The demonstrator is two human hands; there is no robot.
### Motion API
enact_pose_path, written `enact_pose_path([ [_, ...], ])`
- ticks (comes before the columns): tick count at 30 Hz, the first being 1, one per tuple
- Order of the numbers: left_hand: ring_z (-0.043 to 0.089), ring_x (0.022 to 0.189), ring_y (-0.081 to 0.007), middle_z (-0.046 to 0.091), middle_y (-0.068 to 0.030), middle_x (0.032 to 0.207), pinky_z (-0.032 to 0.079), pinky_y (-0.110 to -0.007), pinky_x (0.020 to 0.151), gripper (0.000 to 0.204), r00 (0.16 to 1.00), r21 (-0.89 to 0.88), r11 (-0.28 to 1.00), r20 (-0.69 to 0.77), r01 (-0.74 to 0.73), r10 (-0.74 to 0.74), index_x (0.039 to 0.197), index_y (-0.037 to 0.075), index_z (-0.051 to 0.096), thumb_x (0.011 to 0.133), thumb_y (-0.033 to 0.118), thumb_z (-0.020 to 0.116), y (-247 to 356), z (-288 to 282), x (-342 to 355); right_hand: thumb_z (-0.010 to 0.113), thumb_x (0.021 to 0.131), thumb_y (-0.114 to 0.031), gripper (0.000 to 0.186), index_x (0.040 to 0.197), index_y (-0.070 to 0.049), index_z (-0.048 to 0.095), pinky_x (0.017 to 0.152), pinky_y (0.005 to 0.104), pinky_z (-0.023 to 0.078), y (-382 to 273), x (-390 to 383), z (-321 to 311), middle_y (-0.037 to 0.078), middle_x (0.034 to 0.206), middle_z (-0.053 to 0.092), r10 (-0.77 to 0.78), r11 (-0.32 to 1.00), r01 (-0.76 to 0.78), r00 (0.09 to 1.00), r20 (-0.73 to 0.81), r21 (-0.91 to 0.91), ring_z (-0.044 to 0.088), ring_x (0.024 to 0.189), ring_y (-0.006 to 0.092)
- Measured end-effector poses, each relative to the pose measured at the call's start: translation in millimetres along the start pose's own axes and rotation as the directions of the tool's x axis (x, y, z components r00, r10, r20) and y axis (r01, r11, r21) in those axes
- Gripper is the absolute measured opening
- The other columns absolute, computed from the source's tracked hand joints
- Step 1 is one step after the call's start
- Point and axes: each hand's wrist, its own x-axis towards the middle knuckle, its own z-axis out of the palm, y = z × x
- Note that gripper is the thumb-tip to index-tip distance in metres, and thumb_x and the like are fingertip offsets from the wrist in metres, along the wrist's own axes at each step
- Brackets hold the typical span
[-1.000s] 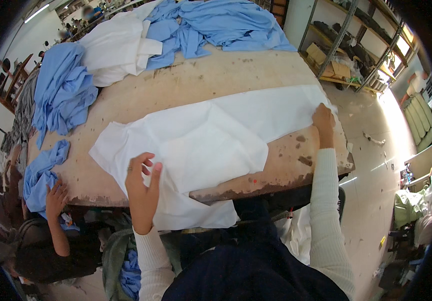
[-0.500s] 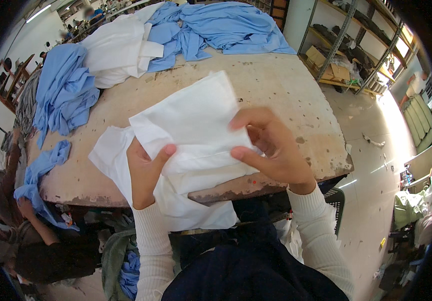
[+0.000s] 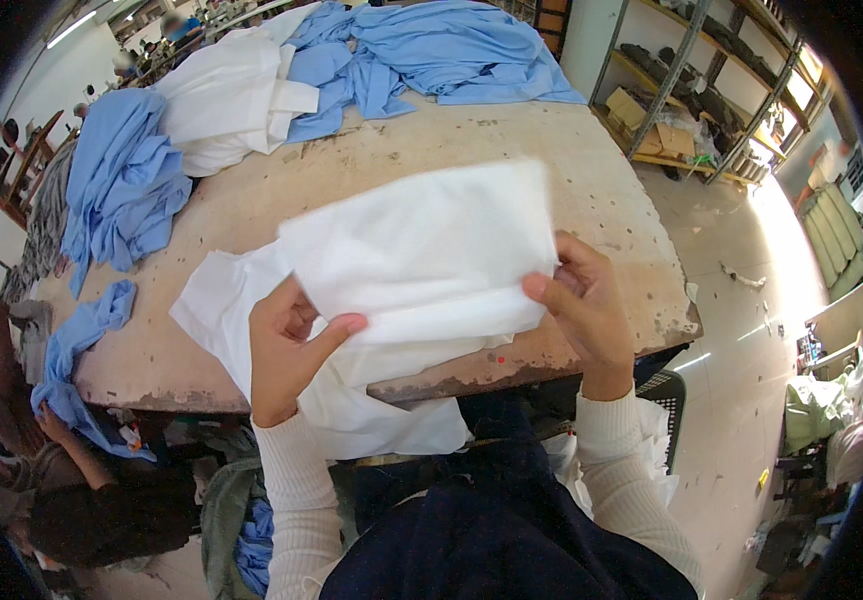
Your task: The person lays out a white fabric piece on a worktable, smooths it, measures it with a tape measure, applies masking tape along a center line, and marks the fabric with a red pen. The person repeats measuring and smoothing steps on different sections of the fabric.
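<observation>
Between my two hands a white piece of cloth is stretched above the table's near edge, its far edge smeared by motion. My left hand pinches its lower left corner, thumb on top and fingers underneath. At the right edge my right hand grips the cloth between thumb and curled fingers. More white fabric lies under it on the table, and part of it hangs over the front edge towards my lap. Whether both are one garment I cannot tell.
The worn table carries blue cloth heaps and a white pile along its far side, with another blue heap at left. A co-worker's hand touches blue cloth at the lower left. Metal shelves stand back right.
My right hand has moved right and slightly down, closing on the cloth's right edge. The cloth is now spread wider and flatter, and my left hand has shifted slightly.
</observation>
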Motion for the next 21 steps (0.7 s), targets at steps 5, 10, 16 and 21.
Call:
enact_pose_path([
  [5, 0.055, 0.087, -0.0213, 0.058, -0.0067, 0.091, 0.041, -0.032, 0.081, 0.035, 0.791, -0.211, 0.82, 0.222, -0.532, 0.57, 0.09, 0.005, 0.064, 0.056, -0.004, 0.072, -20, -11, 12, 0.065, 0.065, 0.009, 0.015, 0.069, -0.005, 0.063, 0.072, 0.0251, 0.043, 2, -4, -1, 0.005, 0.086, 0.054, -0.321, 0.946, 0.303, 0.923, 0.21, 0.114, 0.054, 0.085, 0.0146],
  [10, 0.052, 0.085, -0.0133, 0.055, -0.0062, 0.107, 0.042, -0.026, 0.076, 0.036, 0.942, 0.109, 0.994, 0.336, -0.025, -0.013, 0.111, 0.006, 0.057, 0.076, 0.003, 0.062, -44, -48, 54, 0.06, 0.075, -0.002, 0.02, 0.095, -0.003, 0.062, 0.072, 0.0239, 0.044, 4, 19, -36, 0.006, 0.087, 0.055, -0.154, 0.977, 0.161, 0.986, 0.061, -0.138, 0.055, 0.083, 0.0157],
  [16, 0.052, 0.075, -0.0159, 0.054, -0.0089, 0.095, 0.045, -0.027, 0.071, 0.029, 0.979, 0.582, 0.806, 0.085, 0.103, -0.186, 0.112, 0.018, 0.06, 0.084, 0.013, 0.06, -154, -82, 83, 0.059, 0.084, -0.022, 0.037, 0.11, 0.005, 0.054, 0.085, 0.0433, 0.042, 60, 40, -147, 0.019, 0.104, 0.059, -0.82, 0.0, -0.43, 0.517, -0.246, -0.903, 0.055, 0.099, 0.0349],
  [21, 0.052, 0.074, -0.018, 0.054, -0.011, 0.096, 0.045, -0.028, 0.072, 0.03, 0.987, 0.595, 0.796, 0.025, 0.114, -0.159, 0.114, 0.018, 0.06, 0.084, 0.014, 0.06, -154, -87, 72, 0.067, 0.08, -0.031, 0.028, 0.081, -0.004, 0.062, 0.062, 0.0342, 0.046, 60, 13, 0, 0.008, 0.063, 0.059, 0.161, 0.681, -0.055, 0.984, 0.075, -0.73, 0.056, 0.06, 0.0203],
])
